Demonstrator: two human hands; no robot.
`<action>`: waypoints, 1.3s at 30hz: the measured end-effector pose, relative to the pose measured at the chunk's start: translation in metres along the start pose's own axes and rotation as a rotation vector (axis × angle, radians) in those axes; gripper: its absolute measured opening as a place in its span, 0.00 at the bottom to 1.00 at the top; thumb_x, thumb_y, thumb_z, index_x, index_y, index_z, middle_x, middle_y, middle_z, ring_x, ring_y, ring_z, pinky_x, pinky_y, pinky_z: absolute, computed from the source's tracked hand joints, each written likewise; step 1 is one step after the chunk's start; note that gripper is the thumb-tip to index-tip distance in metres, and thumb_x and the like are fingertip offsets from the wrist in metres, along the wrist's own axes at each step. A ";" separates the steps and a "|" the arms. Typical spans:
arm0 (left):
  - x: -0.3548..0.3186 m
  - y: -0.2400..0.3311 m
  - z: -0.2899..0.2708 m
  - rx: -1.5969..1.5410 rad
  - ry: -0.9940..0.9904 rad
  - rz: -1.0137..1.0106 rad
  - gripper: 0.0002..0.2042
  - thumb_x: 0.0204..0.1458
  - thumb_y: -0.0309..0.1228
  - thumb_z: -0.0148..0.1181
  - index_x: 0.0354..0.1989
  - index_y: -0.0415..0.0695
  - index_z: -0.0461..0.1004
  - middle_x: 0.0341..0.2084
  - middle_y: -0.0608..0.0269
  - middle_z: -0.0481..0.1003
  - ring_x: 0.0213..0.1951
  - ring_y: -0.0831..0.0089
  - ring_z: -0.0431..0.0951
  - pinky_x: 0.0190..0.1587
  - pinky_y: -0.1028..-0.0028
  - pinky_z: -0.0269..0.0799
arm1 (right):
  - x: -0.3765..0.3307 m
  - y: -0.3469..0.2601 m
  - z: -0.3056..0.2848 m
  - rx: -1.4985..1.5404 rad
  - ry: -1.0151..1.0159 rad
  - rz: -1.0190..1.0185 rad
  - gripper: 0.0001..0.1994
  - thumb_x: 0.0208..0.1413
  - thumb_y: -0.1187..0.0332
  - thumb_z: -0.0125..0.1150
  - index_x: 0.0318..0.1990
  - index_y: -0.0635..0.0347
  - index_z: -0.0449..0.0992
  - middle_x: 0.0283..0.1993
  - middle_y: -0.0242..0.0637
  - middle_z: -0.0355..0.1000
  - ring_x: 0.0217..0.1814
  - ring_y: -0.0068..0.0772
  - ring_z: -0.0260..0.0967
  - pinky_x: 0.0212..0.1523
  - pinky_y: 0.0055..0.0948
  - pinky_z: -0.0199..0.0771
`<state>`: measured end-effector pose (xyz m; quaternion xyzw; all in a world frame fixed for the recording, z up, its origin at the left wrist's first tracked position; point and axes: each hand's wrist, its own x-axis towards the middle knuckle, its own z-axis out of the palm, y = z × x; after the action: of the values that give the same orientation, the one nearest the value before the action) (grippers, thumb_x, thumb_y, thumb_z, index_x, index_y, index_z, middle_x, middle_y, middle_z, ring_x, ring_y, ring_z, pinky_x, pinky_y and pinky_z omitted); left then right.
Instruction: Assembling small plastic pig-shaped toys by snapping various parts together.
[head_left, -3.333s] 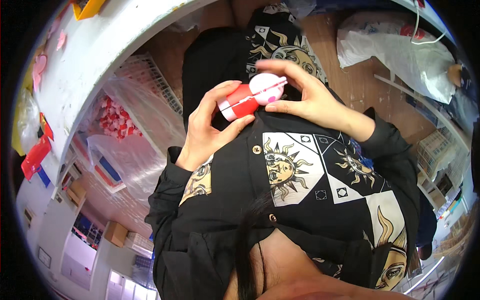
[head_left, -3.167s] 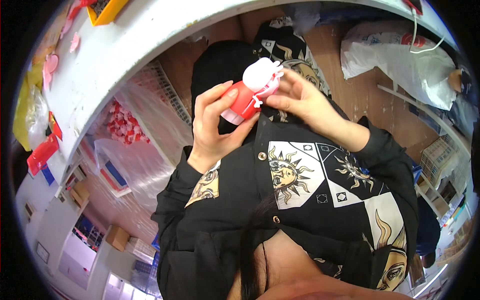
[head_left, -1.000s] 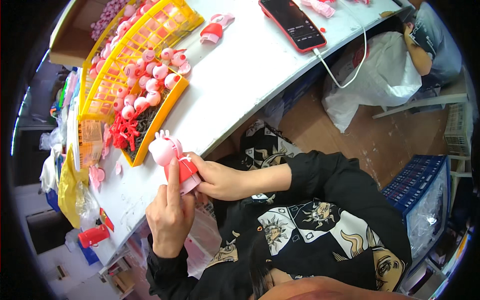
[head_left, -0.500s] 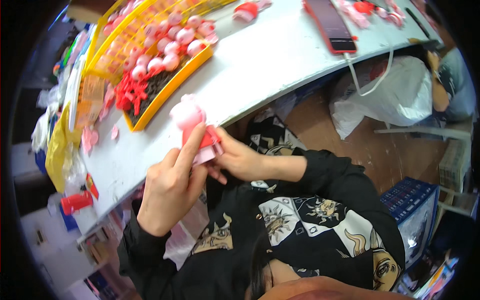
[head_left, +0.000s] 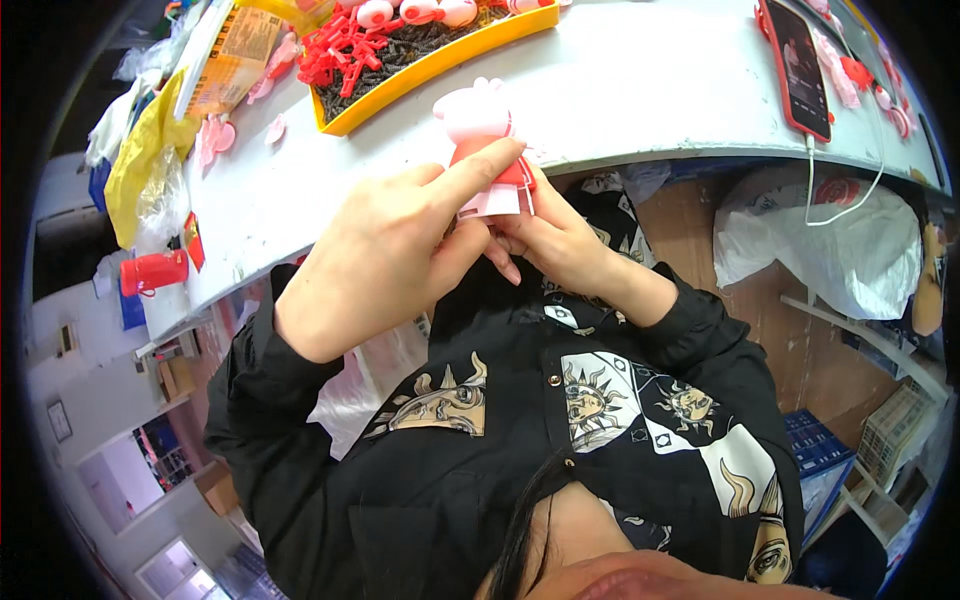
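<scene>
A pink and red plastic toy figure (head_left: 478, 112), with a rounded pink head and a red body, is held upright between my hands over the table's near edge. My left hand (head_left: 375, 240) grips it from the left, with the index finger stretched across the red body and the thumb below. On the other side my right hand (head_left: 570, 245) holds the lower right of the body, its fingers curled under the pale pink base. Beyond the figure lies a yellow tray (head_left: 445, 72) containing black screws (head_left: 395, 72), small red parts (head_left: 340, 48) and pink rounded pieces (head_left: 420, 10).
A red-cased phone (head_left: 797, 70) with a white cable lies at the table's right. Loose pink parts (head_left: 213, 138) are left of the tray, near a yellow bag (head_left: 145, 165) and a red cylinder (head_left: 155, 272). A white plastic bag (head_left: 820, 245) sits below the right table edge.
The whole view has shifted, so table and tray sit higher in the picture. Both hands keep hold of the toy figure, which appears farther right and higher. The phone's screen has brightened.
</scene>
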<state>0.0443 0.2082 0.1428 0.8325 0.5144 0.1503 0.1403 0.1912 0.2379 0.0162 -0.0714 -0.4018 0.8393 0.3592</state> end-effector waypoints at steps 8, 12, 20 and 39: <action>0.005 -0.009 -0.017 -0.019 0.025 -0.002 0.29 0.43 0.15 0.50 0.57 0.49 0.71 0.23 0.63 0.73 0.18 0.85 0.62 0.23 0.82 0.61 | 0.005 0.004 -0.009 0.079 0.031 0.022 0.21 0.63 0.75 0.40 0.62 0.58 0.47 0.38 0.40 0.64 0.30 0.26 0.66 0.23 0.23 0.71; 0.002 -0.006 -0.026 -0.042 0.054 -0.107 0.28 0.44 0.15 0.49 0.57 0.46 0.71 0.30 0.63 0.77 0.19 0.86 0.62 0.24 0.83 0.61 | 0.003 0.003 -0.013 0.217 0.068 0.023 0.18 0.63 0.75 0.41 0.59 0.61 0.53 0.40 0.43 0.64 0.30 0.26 0.66 0.23 0.23 0.71; -0.034 -0.035 0.000 0.130 0.280 0.065 0.31 0.38 0.10 0.48 0.57 0.41 0.70 0.50 0.54 0.75 0.32 0.76 0.77 0.29 0.78 0.70 | -0.014 -0.002 -0.013 0.243 0.092 -0.010 0.21 0.64 0.74 0.42 0.62 0.59 0.50 0.41 0.46 0.65 0.30 0.28 0.68 0.23 0.25 0.74; -0.047 -0.044 0.030 0.114 0.246 -0.194 0.30 0.42 0.19 0.57 0.59 0.47 0.68 0.18 0.65 0.65 0.19 0.74 0.65 0.23 0.74 0.63 | -0.024 0.011 -0.009 0.194 0.138 0.021 0.17 0.64 0.72 0.45 0.58 0.59 0.53 0.41 0.44 0.66 0.31 0.29 0.70 0.26 0.28 0.77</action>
<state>0.0007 0.1827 0.0931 0.7609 0.6134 0.2074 0.0427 0.2056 0.2229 -0.0018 -0.0979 -0.2921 0.8712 0.3823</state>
